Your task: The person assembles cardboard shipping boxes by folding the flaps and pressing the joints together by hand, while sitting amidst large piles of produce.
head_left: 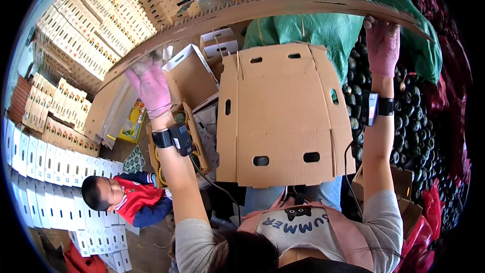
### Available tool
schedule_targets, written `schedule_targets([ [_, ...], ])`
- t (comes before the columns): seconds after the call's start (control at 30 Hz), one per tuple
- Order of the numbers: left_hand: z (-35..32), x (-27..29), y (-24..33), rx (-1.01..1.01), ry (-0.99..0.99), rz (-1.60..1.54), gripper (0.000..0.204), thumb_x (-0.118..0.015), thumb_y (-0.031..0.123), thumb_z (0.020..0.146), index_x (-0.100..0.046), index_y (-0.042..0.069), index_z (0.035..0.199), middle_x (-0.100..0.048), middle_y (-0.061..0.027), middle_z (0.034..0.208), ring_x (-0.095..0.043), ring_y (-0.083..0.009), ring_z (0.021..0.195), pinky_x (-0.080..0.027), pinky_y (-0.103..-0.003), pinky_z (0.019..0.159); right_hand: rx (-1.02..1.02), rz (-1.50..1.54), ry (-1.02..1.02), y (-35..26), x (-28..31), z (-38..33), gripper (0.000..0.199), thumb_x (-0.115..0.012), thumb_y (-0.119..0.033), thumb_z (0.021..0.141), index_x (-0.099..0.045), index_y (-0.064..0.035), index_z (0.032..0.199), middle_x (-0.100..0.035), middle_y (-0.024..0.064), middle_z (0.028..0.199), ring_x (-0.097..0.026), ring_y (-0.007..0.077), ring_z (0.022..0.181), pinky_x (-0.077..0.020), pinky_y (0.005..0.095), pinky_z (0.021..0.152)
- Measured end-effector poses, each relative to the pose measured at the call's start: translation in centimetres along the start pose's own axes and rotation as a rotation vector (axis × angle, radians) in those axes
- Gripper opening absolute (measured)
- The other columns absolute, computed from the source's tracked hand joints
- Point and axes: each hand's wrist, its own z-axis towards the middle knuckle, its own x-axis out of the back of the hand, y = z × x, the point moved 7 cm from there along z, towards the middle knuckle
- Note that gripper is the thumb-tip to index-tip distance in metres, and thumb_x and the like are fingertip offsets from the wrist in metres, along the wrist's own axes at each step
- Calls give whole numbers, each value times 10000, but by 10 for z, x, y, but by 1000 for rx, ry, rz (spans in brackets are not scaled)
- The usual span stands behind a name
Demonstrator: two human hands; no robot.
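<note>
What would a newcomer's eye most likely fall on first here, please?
Probably the cardboard panel with oval holes, in the middle, right before the person. Beyond it, a long cardboard sheet spans the view, with the pink-gloved left hand and right hand at its near edge. Stacked boxes crowd the left side, and dark round produce covers much of the right.

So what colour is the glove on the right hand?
The glove is pink, best seen in the head view.
</note>
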Motion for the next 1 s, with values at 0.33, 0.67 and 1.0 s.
schedule_targets([
  [0.33,-99,-37,-55,878,-38,-501,512,-517,474,1002,-582,-15,864,-408,42,661,-344,-106,607,-335,-280,543,-329,-802,613,39,40,-79,203,-632,-251,957,-650,-56,906,-479,-81,702,-412,15,603,-364,227,469],
  [0.67,-279,4,106,448,-1053,-460,424,-769,438,790,-704,30,881,-649,-97,780,-602,-199,677,-461,-328,618,-800,-1084,-755,-59,-45,-300,332,-649,-346,945,-712,-20,940,-647,37,788,-571,135,678,-465,350,589],
  [1.0,-324,8,108,1139,-711,-202,193,-682,143,840,-681,27,995,-684,-97,871,-619,-269,815,-464,-414,844,-1197,-1138,80,-55,-31,-352,601,-721,-252,892,-450,-7,1370,-710,123,924,-694,217,805,-537,317,740],
])
